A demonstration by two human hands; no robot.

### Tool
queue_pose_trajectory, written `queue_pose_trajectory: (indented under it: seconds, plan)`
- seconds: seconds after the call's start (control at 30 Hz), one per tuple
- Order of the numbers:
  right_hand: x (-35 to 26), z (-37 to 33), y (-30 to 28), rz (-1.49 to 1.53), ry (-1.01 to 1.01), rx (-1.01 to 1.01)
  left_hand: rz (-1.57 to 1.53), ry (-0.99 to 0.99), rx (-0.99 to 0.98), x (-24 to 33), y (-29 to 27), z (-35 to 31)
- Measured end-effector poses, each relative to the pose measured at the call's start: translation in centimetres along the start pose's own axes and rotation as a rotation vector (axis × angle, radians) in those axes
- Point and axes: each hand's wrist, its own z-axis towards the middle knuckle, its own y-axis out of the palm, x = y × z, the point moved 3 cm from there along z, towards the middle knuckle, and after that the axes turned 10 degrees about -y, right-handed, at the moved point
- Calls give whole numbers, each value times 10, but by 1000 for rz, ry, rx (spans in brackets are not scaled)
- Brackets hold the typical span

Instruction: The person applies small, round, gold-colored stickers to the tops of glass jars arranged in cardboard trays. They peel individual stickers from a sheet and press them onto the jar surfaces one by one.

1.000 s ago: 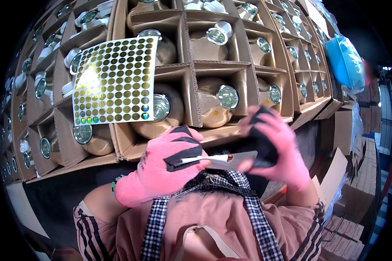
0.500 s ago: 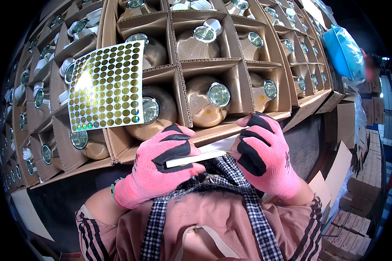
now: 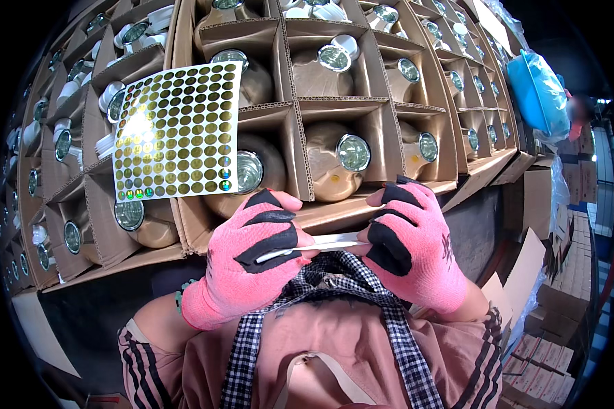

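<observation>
Both hands wear pink gloves with black patches and bare fingertips. My left hand (image 3: 256, 249) pinches one end of a thin white strip (image 3: 334, 241), which looks like folded paper. At the strip's other end, my right hand (image 3: 416, 249) closes its thumb and fingers on it. The strip shows almost edge-on, so its faces are mostly hidden. Just beyond the hands, a sheet of round gold stickers (image 3: 177, 129) lies across the top of a divided carton (image 3: 344, 103). Bulbous gold-brown glass flasks fill the carton, including one flask (image 3: 327, 163) with a small yellow dot.
More divided cartons with flasks stand left and right, one being the left carton (image 3: 95, 238). White plastic caps (image 3: 317, 12) lie between some flasks. A blue plastic tub (image 3: 539, 95) in clear film is at far right. Stacked boxes (image 3: 539, 368) stand at lower right.
The strip has turned from showing its white face to nearly edge-on, and my hands are slightly closer together. The cartons and sticker sheet have shifted slightly in view.
</observation>
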Motion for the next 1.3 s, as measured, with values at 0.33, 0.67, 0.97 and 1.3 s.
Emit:
queue_pose_trajectory:
  seconds: [0.33,0.67,0.97,1.3]
  plan:
    - [-7,7,-8,-49,-23,115,-48,-29,-24,4,-1,3]
    - [-8,8,-4,-63,16,98,-32,-44,-18,2,2,2]
    - [-5,1,0,-15,2,29,-45,-31,7,-1,1,0]
    - [-12,8,-5,-102,1,121,-87,-63,9,1,1,-1]
